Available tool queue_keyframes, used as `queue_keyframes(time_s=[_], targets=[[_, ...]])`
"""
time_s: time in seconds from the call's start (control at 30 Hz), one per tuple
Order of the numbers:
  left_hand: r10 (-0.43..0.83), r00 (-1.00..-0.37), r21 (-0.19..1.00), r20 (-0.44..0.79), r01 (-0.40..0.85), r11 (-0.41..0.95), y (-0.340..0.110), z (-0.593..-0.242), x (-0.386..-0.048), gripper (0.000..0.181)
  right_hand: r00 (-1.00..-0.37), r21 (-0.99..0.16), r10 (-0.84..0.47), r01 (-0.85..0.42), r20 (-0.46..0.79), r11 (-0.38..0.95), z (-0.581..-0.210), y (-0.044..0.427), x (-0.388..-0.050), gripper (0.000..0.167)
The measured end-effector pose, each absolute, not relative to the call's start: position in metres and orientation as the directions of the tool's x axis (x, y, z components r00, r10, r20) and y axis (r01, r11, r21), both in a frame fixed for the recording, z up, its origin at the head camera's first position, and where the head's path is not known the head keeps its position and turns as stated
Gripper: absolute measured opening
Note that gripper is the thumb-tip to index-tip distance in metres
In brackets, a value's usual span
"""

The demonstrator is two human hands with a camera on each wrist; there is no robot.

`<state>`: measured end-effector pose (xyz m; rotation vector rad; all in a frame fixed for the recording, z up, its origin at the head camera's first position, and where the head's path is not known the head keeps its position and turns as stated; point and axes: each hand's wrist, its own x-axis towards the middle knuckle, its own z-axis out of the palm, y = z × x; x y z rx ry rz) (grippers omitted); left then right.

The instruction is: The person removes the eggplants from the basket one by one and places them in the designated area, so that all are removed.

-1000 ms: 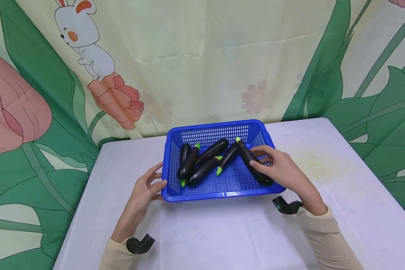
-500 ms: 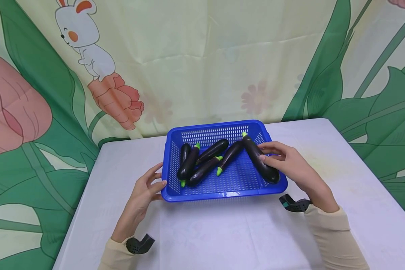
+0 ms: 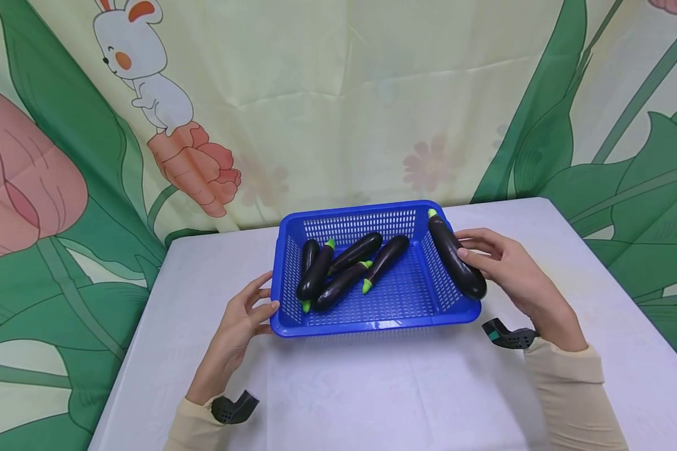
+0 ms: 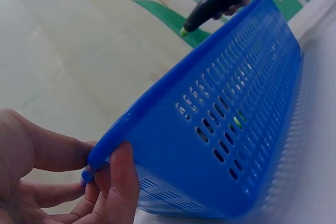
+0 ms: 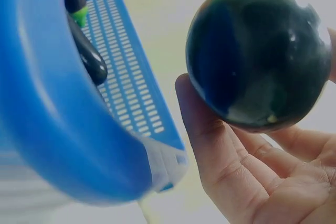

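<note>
My right hand (image 3: 510, 272) grips a glossy dark eggplant (image 3: 454, 257) with a green tip, above the right rim of the blue plastic basket (image 3: 372, 325). In the right wrist view the eggplant's rounded end (image 5: 257, 56) faces the camera, with fingers (image 5: 226, 166) around it. At the basket's left side, my left hand (image 3: 238, 329) pinches the rim, as its thumb and fingers (image 4: 122, 182) show in the left wrist view. Several more eggplants (image 3: 341, 287) lie inside the basket, mostly toward its left half, some overlapping.
The basket stands on a table with a white cloth (image 3: 350, 388). Behind the table hangs a printed curtain (image 3: 327, 125) with a rabbit and flowers. A small black camera (image 3: 234, 407) sits at the left wrist, another black camera (image 3: 508, 335) at the right.
My right hand has carried the eggplant rightward, from over the basket's right part to above its right rim. The left hand and the basket have stayed in place.
</note>
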<state>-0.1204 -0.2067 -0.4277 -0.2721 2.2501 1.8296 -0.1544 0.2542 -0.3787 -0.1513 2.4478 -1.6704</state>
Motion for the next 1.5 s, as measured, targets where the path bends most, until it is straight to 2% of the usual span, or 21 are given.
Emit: queue_keyframes(time_s=[0.5, 0.87, 1.23, 1.5], targets=[[0.006, -0.957, 0.939, -0.290, -0.284, 0.193, -0.207, -0.428, -0.121, 0.067, -0.988, -0.939, -0.141, 0.018, -0.070, 0.343, -0.384, 0.274, -0.158, 0.044], [0.003, -0.957, 0.938, -0.290, -0.284, 0.199, -0.207, -0.429, -0.120, 0.068, -0.989, -0.926, -0.091, 0.073, -0.114, 0.371, -0.394, 0.286, -0.166, 0.054], [-0.002, -0.957, 0.937, -0.290, -0.284, 0.204, -0.206, -0.427, -0.121, 0.067, -0.992, -0.928, -0.051, 0.091, -0.117, 0.362, -0.400, 0.292, -0.169, 0.051], [0.001, -0.956, 0.938, -0.294, -0.289, 0.192, -0.206, -0.428, -0.120, 0.066, -0.991, -0.921, -0.006, 0.121, -0.133, 0.371, -0.406, 0.292, -0.172, 0.054]])
